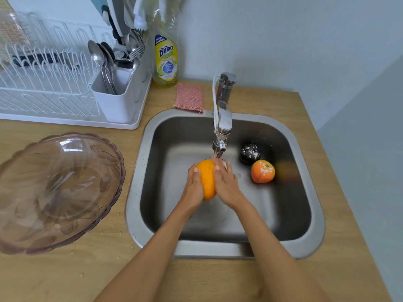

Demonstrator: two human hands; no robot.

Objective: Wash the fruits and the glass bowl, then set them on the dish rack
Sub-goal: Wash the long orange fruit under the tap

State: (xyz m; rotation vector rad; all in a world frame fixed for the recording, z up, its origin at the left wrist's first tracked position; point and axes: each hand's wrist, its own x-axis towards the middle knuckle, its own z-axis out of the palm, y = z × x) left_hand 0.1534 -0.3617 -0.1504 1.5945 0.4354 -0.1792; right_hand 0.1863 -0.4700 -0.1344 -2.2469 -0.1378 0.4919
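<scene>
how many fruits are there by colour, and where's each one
Orange: 1, the orange fruit held between the left hand and right hand under the tap
Orange-red: 1, the orange-red fruit in the sink
Dark: 1, the dark fruit in the sink
Total: 3

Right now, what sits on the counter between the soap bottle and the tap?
A pink scrubbing cloth lies flat on the wooden counter, between the yellow soap bottle and the tap, at the sink's back rim. The head view shows it.
</scene>
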